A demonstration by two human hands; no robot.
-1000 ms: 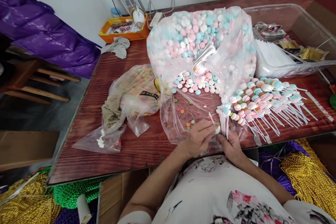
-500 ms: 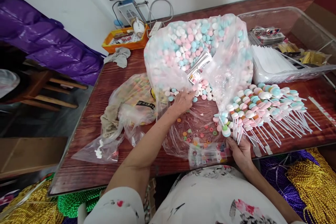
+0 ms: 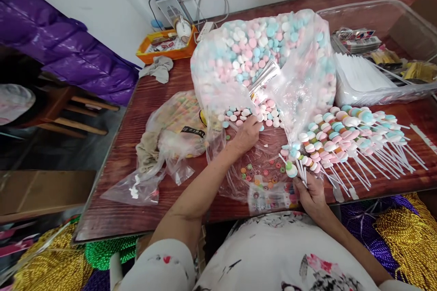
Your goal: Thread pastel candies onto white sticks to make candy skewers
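Observation:
My left hand (image 3: 247, 135) is at the front edge of a loose pile of round pink, white and blue sweets (image 3: 271, 113), which spills from a big clear bag (image 3: 309, 72). Its fingers are drawn together, and what they hold is hidden. My right hand (image 3: 312, 194), closed near the table's front edge, grips several white sticks (image 3: 301, 169). One of them carries a white, blue and green sweet (image 3: 291, 170) at its top. Just right of that hand lies a heap of threaded sweet skewers (image 3: 348, 134), their bare sticks pointing toward the front right.
Small coloured rings (image 3: 264, 175) lie on clear plastic before me. A knotted bag (image 3: 177, 122) and grey cloth (image 3: 159, 69) are to the left. An orange tray (image 3: 167, 56) stands behind them. A clear bin (image 3: 368, 97) with white sticks and packets is at the right.
My left hand has drawn its fingers in at the sweets. My right hand still grips the sticks, which now fan more to the left. The whole view has shifted slightly.

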